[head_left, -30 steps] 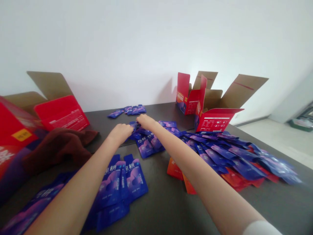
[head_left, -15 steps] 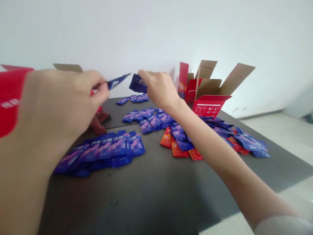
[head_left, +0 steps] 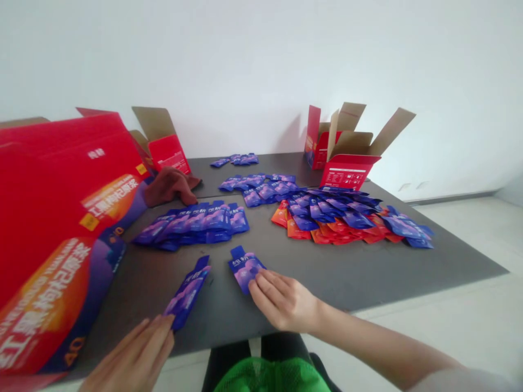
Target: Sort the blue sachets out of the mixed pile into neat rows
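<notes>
Low over the table's near edge, my left hand (head_left: 137,354) is closed on the lower end of a purple-blue pouch (head_left: 190,291), which is turned partly on edge. Across a small gap, my right hand (head_left: 284,299) pinches the lower corner of another purple-blue pouch (head_left: 245,267), its printed front facing up. Whether either hand holds more than one pouch, I cannot tell. Beyond my hands lies an overlapping pile of purple-blue pouches (head_left: 196,220). To the right is a larger pile of purple-blue pouches (head_left: 322,207) with orange-red pouches (head_left: 339,231) beneath.
Large red printed boxes (head_left: 53,207) stand close on the left, with an open red box (head_left: 169,152) behind. A brown cloth (head_left: 171,185) lies beside them. Open red boxes (head_left: 347,171) stand at the back right of the dark table (head_left: 318,267). More pouches (head_left: 269,190) lie further back.
Both hands have come down from raised positions to low over the near table, each holding a pouch. The view has tilted down, and the red boxes on the left show more fully.
</notes>
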The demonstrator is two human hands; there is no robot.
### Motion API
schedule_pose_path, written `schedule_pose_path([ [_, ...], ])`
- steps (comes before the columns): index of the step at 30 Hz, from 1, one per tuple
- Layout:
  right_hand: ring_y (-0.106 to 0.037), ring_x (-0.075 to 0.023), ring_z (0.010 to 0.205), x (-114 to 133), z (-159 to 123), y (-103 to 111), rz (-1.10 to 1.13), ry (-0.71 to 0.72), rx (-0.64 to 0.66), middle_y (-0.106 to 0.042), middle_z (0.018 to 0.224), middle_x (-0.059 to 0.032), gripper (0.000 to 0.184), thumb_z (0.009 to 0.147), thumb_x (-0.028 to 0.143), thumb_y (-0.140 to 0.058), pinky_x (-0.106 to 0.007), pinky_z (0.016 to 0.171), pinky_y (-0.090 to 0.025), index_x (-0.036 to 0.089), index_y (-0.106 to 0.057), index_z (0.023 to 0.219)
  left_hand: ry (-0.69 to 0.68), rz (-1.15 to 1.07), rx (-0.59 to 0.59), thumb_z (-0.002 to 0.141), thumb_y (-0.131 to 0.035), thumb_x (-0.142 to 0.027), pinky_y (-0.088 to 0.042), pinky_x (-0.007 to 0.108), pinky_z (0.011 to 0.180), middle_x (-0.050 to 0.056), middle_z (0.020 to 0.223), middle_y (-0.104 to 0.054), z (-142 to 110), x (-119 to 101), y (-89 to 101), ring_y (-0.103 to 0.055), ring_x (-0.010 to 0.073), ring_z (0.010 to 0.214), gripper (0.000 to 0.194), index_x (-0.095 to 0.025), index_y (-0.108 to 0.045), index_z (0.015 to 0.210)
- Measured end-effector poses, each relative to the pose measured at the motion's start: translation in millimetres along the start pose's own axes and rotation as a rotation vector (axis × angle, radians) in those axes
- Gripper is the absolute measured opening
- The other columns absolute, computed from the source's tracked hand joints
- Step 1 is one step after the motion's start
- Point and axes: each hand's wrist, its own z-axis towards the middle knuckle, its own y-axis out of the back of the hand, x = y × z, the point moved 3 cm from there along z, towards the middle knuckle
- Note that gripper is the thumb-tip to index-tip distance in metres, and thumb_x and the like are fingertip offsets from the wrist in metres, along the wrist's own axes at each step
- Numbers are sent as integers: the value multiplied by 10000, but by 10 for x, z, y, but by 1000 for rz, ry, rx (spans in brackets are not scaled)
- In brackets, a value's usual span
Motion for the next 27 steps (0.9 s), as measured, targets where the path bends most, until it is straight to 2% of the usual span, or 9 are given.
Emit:
schedule_pose_path([
  [3, -664, -214, 827, 211, -33, -135, 24, 12, 37, -682, 832, -141, 209, 842, 109, -459, -306, 761, -558, 53, -641, 930, -133, 53, 4, 737, -386, -186, -491, 406, 922, -36, 1134, -637, 1, -2, -54, -582, 217, 1058, 474, -358, -581, 1134],
  [6, -662, -190, 774, 348, 30, -241, 92, -1, 99, -683, 778, -110, 199, 852, 125, -451, -315, 774, -552, 84, -638, 906, -191, 116, 17, 719, -371, -141, -478, 503, 897, -50, 1197, -599, 16, 29, 35, -581, 254, 1060, 504, -404, -592, 1088],
  [8, -659, -162, 751, 340, 101, -285, 176, -35, 137, -687, 798, -89, 178, 867, 152, -458, -311, 811, -538, 120, -633, 869, -133, 109, 9, 756, -381, -176, -455, 567, 897, -92, 1252, -551, 89, 19, 167, -545, 281, 1114, 480, -486, -569, 1069],
  [10, -653, -152, 843, 248, 180, -299, 277, -104, 145, -684, 940, -91, 187, 886, 230, -468, -304, 884, -502, 150, -633, 847, -29, 50, -16, 805, -407, -283, -436, 559, 948, -107, 1310, -495, 251, -31, 298, -468, 274, 1206, 440, -528, -477, 1164],
  [12, -595, -179, 1043, 111, 250, -319, 356, -232, 166, -611, 1157, -125, 264, 902, 336, -443, -323, 954, -453, 160, -634, 949, 73, -32, -38, 823, -417, -427, -429, 496, 1001, -64, 1372, -434, 479, -109, 346, -384, 246, 1279, 509, -455, -317, 1321],
  [15, -455, -239, 1226, 7, 297, -439, 407, -381, 328, -438, 1337, -219, 497, 920, 435, -348, -360, 944, -449, 117, -454, 1286, 167, -125, 6, 829, -366, -545, -440, 476, 990, 46, 1433, -348, 777, -204, 166, -334, 259, 1307, 662, -293, -168, 1409],
  [18, -409, -284, 1256, 124, 281, -616, 426, -320, 472, -434, 1322, -249, 619, 904, 516, -311, -402, 978, -410, 71, -390, 1327, 204, -172, 120, 865, -304, -512, -432, 484, 983, 69, 1415, -377, 827, -190, -164, -306, 273, 1315, 582, -264, -252, 1389],
  [22, -365, -324, 1270, 396, 296, -765, 376, -177, 441, -481, 1282, -207, 607, 886, 546, -321, -473, 1047, -303, 84, -460, 1253, 269, -170, 122, 889, -267, -443, -373, 510, 1022, 67, 1437, -340, 603, 24, -386, -218, 259, 1349, 538, -264, -229, 1395],
  [27, -454, -295, 1188, 701, 589, -890, 352, -64, 348, -482, 1257, -224, 716, 863, 604, -290, -424, 1015, -351, 36, -378, 1289, 219, -161, 88, 892, -238, -368, -345, 530, 1038, 75, 1462, -292, 322, 487, -453, -182, 271, 1360, 538, -297, -123, 1413],
])
